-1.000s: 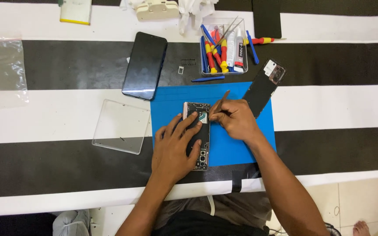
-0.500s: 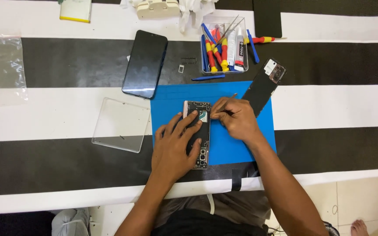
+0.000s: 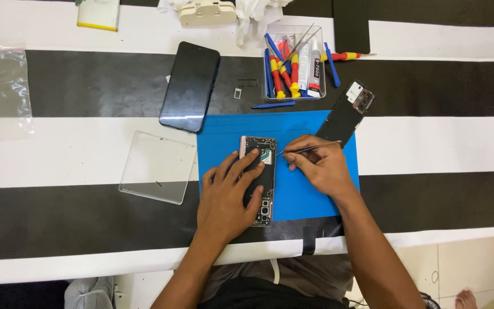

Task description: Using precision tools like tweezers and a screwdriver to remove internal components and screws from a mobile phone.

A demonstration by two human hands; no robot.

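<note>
An opened phone (image 3: 260,150) with its back off lies lengthwise on a blue work mat (image 3: 304,194). My left hand (image 3: 227,194) rests flat on it, fingers spread, pinning it down. My right hand (image 3: 318,166) sits just right of the phone and pinches thin metal tweezers (image 3: 310,149), whose tip points at the phone's upper right edge. The phone's lower half is partly hidden under my left hand.
A black phone back cover (image 3: 349,113) lies at the mat's upper right corner. A dark screen panel (image 3: 190,86) and a clear plastic lid (image 3: 156,167) lie to the left. A clear box of screwdrivers and glue (image 3: 293,66) stands behind the mat. A plastic bag (image 3: 1,86) is far left.
My right hand has drawn back to the right off the phone's top, and the tweezers now lie flatter, pointing left. My left hand has stayed on the phone.
</note>
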